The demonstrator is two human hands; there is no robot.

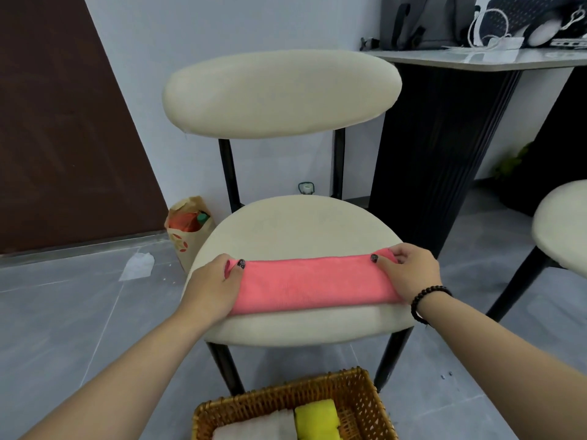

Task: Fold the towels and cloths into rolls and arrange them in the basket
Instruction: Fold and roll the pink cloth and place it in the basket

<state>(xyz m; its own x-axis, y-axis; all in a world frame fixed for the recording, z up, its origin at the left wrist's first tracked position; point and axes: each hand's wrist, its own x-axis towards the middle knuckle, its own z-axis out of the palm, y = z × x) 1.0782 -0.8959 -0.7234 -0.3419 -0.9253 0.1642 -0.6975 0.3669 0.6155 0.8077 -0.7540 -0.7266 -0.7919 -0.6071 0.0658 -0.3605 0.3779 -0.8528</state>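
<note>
A pink cloth (313, 282) lies folded into a long flat band across the near part of a cream chair seat (298, 223), running left to right. The left hand (212, 285) holds the band's left end: its thumb, with a dark painted nail, lies on top of the cloth and the fingers curl around the end, so the hand grips the cloth. The right hand (405, 271) holds the right end the same way, thumb on top and fingers bent over the far corner, also gripping the cloth. A dark bead bracelet (427, 304) sits on the right wrist.

On the floor nearer than the chair stands a brown woven basket (359, 395), cut off by the bottom edge of the view. Inside it lie 2 rolled pieces side by side and touching: a white towel roll (257, 427) on the left and a yellow cloth roll (316, 419) on the right.

The chair has a cream oval backrest (281, 92) on black legs. To the far left of the chair, on the grey tile floor, a paper bag (185, 236) stands near the wall, next to a dark brown door (63, 122). At the far right a grey table top (495, 60) carries a grey backpack (425, 20) and other dark items too unclear to name. The edge of a 2nd cream seat (562, 223) shows at the right border.
</note>
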